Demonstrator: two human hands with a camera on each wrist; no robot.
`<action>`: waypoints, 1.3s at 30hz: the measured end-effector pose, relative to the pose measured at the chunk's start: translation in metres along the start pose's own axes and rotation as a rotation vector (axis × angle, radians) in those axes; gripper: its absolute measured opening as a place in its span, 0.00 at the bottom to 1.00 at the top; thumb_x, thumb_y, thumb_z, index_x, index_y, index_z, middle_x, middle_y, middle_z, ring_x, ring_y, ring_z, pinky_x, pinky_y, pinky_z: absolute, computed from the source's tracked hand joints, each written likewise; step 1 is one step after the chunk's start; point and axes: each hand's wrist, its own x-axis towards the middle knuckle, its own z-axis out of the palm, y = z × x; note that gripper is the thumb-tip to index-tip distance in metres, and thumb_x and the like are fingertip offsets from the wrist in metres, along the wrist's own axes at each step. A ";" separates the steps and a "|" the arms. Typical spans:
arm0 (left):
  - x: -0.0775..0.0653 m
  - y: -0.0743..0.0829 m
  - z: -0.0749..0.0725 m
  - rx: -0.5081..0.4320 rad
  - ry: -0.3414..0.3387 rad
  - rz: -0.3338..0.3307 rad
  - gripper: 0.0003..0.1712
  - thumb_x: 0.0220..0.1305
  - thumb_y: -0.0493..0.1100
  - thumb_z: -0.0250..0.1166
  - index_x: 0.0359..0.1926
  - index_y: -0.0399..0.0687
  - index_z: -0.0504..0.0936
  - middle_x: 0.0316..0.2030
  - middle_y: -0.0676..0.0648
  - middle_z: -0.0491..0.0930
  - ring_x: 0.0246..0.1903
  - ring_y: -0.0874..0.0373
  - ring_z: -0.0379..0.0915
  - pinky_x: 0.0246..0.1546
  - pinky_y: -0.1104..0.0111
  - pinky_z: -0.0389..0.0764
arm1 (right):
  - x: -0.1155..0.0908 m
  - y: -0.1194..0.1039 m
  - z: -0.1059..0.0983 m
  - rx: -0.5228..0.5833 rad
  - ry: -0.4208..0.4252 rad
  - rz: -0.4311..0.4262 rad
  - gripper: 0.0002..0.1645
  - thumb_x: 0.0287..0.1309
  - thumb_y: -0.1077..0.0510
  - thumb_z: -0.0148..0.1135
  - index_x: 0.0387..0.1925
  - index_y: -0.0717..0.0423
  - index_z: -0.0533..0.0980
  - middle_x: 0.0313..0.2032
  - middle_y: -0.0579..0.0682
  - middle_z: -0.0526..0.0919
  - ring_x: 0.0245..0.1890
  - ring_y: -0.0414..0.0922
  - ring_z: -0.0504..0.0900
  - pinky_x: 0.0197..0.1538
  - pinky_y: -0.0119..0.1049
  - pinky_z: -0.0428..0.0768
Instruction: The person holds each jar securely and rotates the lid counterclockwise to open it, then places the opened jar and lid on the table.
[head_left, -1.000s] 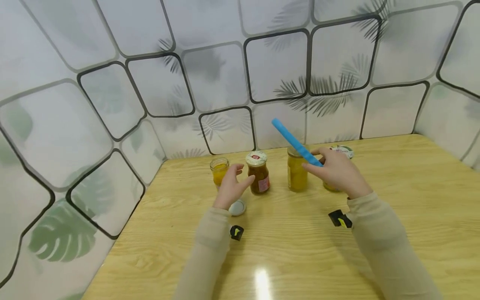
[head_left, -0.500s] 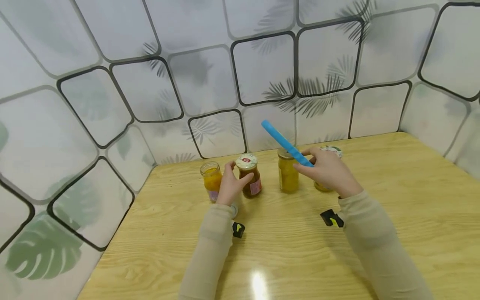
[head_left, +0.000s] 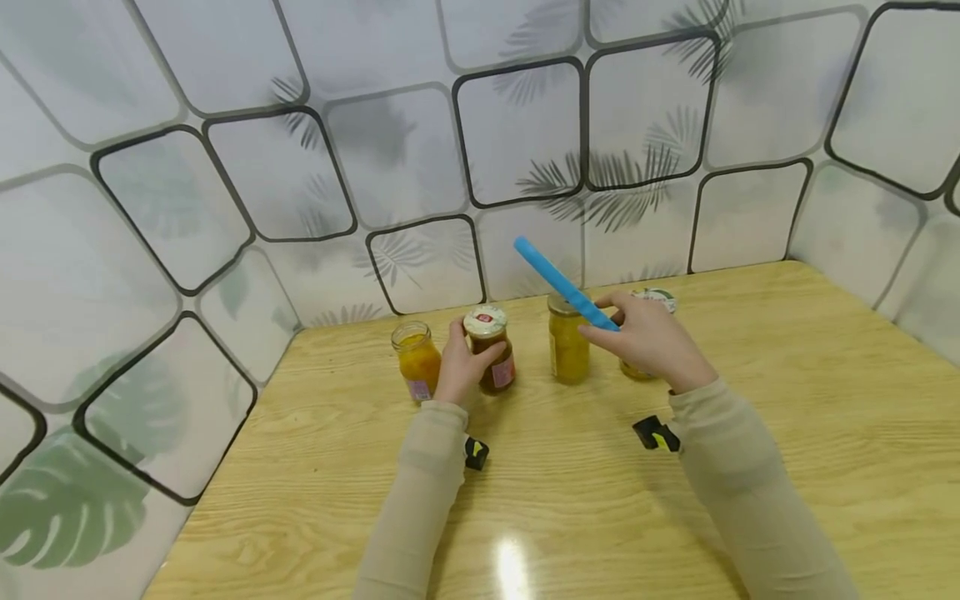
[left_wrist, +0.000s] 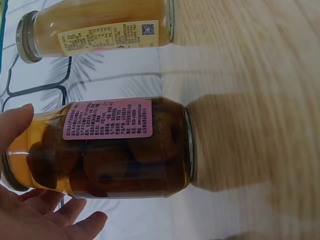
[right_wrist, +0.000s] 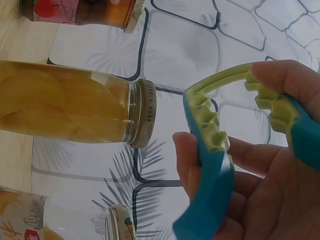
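My left hand (head_left: 461,371) is around the neck of a lidded glass jar of dark brown fruit (head_left: 498,373) with a pink label. In the left wrist view, the thumb lies on one side near the lid and the curled fingers on the other. My right hand (head_left: 652,337) holds a blue and lime-green jar opener (right_wrist: 205,160) by its arms. The opener's toothed inner edges face each other with nothing between them. Just beyond it stands a tall closed jar of yellow fruit (head_left: 570,350), its metal lid (right_wrist: 145,114) apart from the opener in the right wrist view.
An open jar with orange-yellow contents (head_left: 417,363) stands left of my left hand. Another closed jar (right_wrist: 25,215) with a printed lid is partly behind my right hand. The wooden table (head_left: 315,483) meets patterned walls (head_left: 405,167) at its back and left edges.
My left hand has moved onto the dark jar, its fingers now around the neck. The white lid lying on the table is now hidden behind it. The right hand keeps hold of the opener.
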 end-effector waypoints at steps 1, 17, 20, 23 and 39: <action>0.000 0.000 0.000 -0.001 -0.003 0.007 0.40 0.52 0.45 0.66 0.61 0.43 0.55 0.59 0.39 0.61 0.58 0.49 0.57 0.55 0.56 0.61 | 0.000 0.000 0.000 0.001 0.000 0.000 0.32 0.54 0.44 0.56 0.54 0.61 0.65 0.33 0.57 0.77 0.20 0.46 0.70 0.21 0.35 0.68; -0.004 -0.003 -0.006 0.008 -0.026 0.003 0.34 0.48 0.46 0.69 0.55 0.44 0.64 0.51 0.44 0.70 0.53 0.50 0.64 0.52 0.59 0.67 | 0.000 0.000 0.001 -0.019 0.000 -0.014 0.33 0.54 0.44 0.56 0.54 0.62 0.65 0.34 0.57 0.77 0.22 0.46 0.70 0.23 0.35 0.68; -0.005 -0.001 -0.009 0.004 -0.046 0.017 0.33 0.46 0.45 0.70 0.52 0.43 0.66 0.49 0.45 0.71 0.51 0.50 0.65 0.51 0.60 0.67 | 0.000 -0.001 0.001 -0.027 0.005 -0.022 0.33 0.53 0.44 0.56 0.54 0.62 0.66 0.34 0.57 0.78 0.23 0.46 0.71 0.24 0.35 0.69; -0.007 0.001 -0.010 0.029 -0.075 0.043 0.33 0.45 0.44 0.71 0.51 0.42 0.66 0.48 0.45 0.72 0.50 0.51 0.67 0.50 0.60 0.69 | 0.000 -0.001 0.001 -0.035 0.011 -0.028 0.33 0.53 0.44 0.56 0.54 0.62 0.66 0.34 0.57 0.78 0.24 0.46 0.72 0.26 0.36 0.70; -0.035 0.006 -0.015 0.102 -0.186 0.050 0.34 0.44 0.48 0.71 0.52 0.46 0.67 0.48 0.48 0.72 0.52 0.51 0.66 0.50 0.60 0.69 | -0.004 -0.008 0.004 -0.017 -0.023 -0.035 0.35 0.53 0.40 0.56 0.54 0.61 0.66 0.36 0.58 0.78 0.15 0.44 0.68 0.18 0.35 0.68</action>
